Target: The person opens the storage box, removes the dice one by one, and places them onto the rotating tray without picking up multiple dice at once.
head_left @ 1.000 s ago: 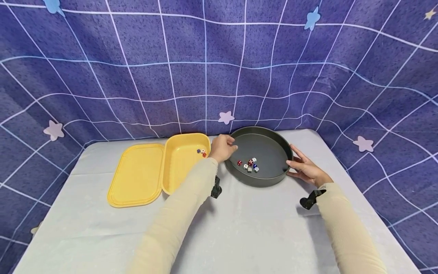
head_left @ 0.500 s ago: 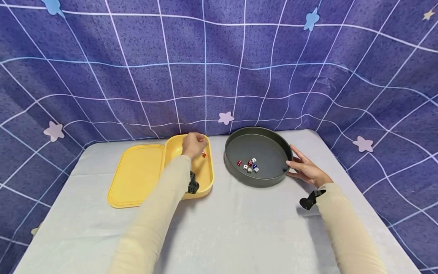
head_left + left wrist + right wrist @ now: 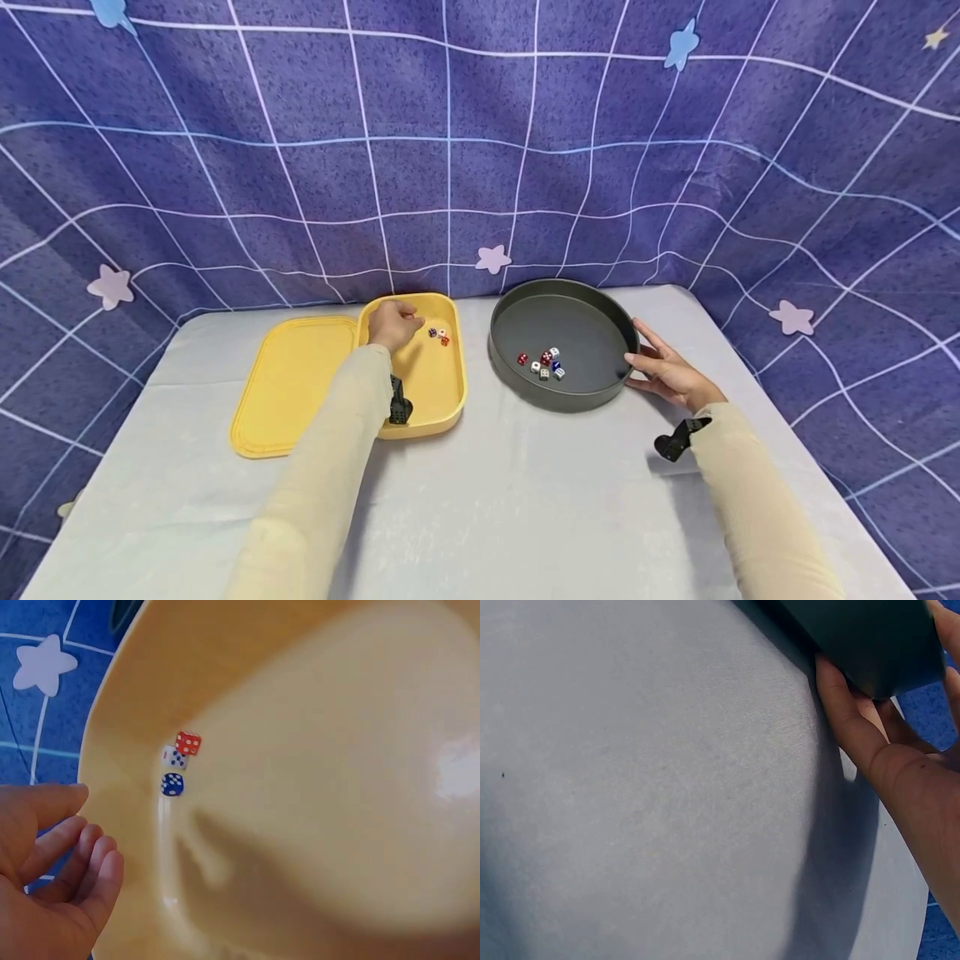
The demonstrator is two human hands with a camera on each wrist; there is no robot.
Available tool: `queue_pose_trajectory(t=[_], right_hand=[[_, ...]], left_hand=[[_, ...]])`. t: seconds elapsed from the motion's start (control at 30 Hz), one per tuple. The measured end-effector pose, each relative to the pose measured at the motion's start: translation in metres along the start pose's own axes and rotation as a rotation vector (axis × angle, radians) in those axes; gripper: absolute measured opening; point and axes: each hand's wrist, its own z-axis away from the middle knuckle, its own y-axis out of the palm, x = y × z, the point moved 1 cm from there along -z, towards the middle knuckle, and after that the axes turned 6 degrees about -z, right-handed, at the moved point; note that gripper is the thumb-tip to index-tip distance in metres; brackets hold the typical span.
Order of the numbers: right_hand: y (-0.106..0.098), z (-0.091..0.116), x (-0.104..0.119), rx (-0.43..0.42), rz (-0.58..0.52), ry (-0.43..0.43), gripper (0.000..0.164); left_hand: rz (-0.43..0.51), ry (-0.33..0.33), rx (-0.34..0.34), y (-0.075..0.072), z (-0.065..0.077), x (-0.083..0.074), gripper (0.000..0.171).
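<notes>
My left hand (image 3: 393, 325) hovers over the left part of a yellow plastic box (image 3: 423, 412). In the left wrist view its fingers (image 3: 105, 892) are loosely bent, with the thumb apart from them and nothing held. Inside the box lie a blue die (image 3: 172, 784), a white die (image 3: 175, 757) and a red die (image 3: 188, 742), close together. My right hand (image 3: 675, 379) grips the right side of a dark grey round cake pan (image 3: 562, 400), thumb at the rim and fingers along and under the wall. Several dice (image 3: 545, 358) in red, white and blue sit near the pan's front left.
A yellow lid (image 3: 300, 383) lies flat to the left of the box, partly behind my left forearm. The table (image 3: 525, 500) has a pale cloth. A purple-blue curtain (image 3: 480, 183) with a grid pattern hangs behind it.
My left hand has moved left from the pan's left rim, across the yellow box's dice, to the box's left part. My right hand stays at the pan.
</notes>
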Motion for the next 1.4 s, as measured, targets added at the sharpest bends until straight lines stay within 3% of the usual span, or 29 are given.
queue_pose_trajectory(t=[0.27, 0.67, 1.1, 1.4], right_hand=[[0.0, 0.0, -0.001, -0.005, -0.004, 0.002, 0.082], [-0.003, 0.0, 0.001, -0.014, 0.006, -0.006, 0.081], [-0.004, -0.002, -0.001, -0.008, 0.014, 0.008, 0.082], [0.0, -0.003, -0.001, -0.015, 0.001, 0.007, 0.081]], left_hand=[[-0.027, 0.006, 0.027, 0.008, -0.008, 0.01, 0.033], [-0.03, 0.048, 0.078, 0.021, -0.018, 0.012, 0.034], [-0.08, 0.059, 0.074, 0.036, -0.023, 0.022, 0.031], [-0.123, 0.07, 0.076, 0.038, -0.027, 0.029, 0.032]])
